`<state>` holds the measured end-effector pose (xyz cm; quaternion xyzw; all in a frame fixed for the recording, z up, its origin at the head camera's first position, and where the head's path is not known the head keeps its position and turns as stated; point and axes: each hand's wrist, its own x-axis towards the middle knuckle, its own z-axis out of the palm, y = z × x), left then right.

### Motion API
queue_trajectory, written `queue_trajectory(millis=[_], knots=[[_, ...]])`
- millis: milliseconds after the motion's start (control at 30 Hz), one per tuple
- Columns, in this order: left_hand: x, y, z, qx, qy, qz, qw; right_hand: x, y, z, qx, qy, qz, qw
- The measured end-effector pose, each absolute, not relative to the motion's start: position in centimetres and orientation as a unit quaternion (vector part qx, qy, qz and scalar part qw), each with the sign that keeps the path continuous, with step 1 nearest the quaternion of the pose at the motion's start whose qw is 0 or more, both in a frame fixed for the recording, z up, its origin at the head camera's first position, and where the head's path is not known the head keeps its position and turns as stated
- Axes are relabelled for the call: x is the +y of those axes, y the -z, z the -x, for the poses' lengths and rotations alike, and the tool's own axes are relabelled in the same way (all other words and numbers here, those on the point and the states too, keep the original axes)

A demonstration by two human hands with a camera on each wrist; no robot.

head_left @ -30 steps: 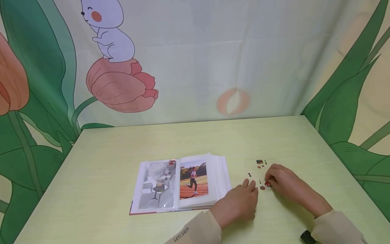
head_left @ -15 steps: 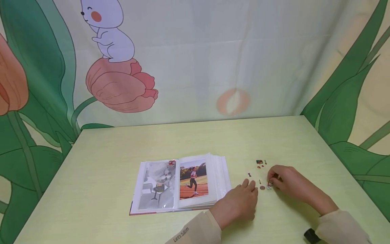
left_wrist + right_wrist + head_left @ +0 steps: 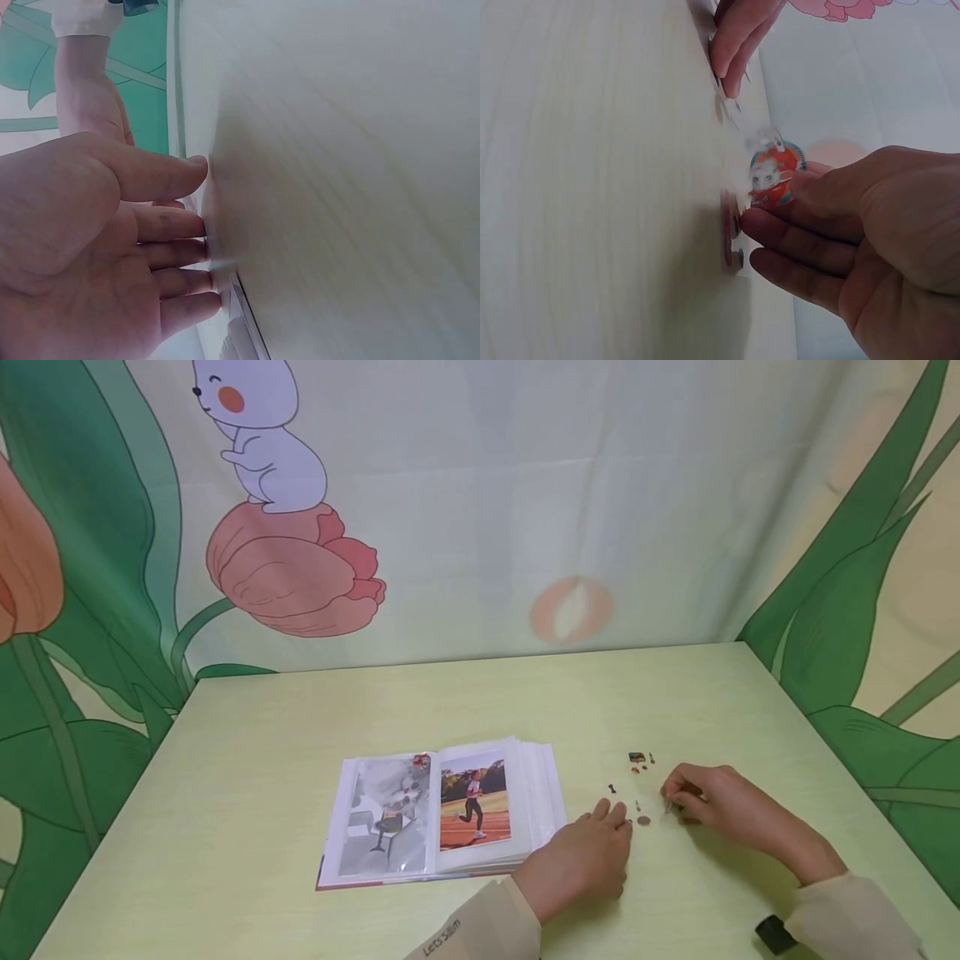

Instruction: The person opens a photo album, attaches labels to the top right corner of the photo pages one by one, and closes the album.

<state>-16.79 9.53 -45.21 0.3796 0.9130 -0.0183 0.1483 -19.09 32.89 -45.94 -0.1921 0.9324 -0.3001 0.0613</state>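
My right hand (image 3: 727,802) pinches a small clear-edged sticker (image 3: 776,176) between thumb and forefinger. In the right wrist view the sticker shows a red-orange cartoon figure with a white face, tilted up close over the table. My left hand (image 3: 581,860) rests its fingertips on the table, fingers nearly straight, as the left wrist view shows its palm (image 3: 82,255). Between the hands lie a tiny brownish oval sticker (image 3: 643,820) and a dark bow-shaped one (image 3: 612,788). Further back sits a dark rectangular sticker (image 3: 637,757) with several tiny ones beside it.
An open photo album (image 3: 534,843) lies left of my left hand, a runner photo (image 3: 474,802) on its right page. The left page holds a grey picture (image 3: 367,852) with a red sticker (image 3: 422,762) near the top. A printed curtain (image 3: 450,527) hangs behind the table.
My right hand draws back slightly to the right, taking the sticker with it from beside the brownish oval one. The left hand stays in place.
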Motion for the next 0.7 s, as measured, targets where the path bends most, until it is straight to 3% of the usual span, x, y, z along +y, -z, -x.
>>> queue_trajectory(millis=[133,533,700], knots=[[9.44,45.02,16.74,0.912,0.022,-0.384,0.141,33.22,45.89,18.98,0.919,0.341,0.181,0.082],[9.23,44.9,16.35,0.913,0.033,-0.403,0.057,33.06,46.1,18.81,0.912,0.367,0.171,0.065],[9.28,45.07,16.17,0.917,0.024,-0.395,0.048,32.87,46.11,18.72,0.906,0.387,0.155,0.071]])
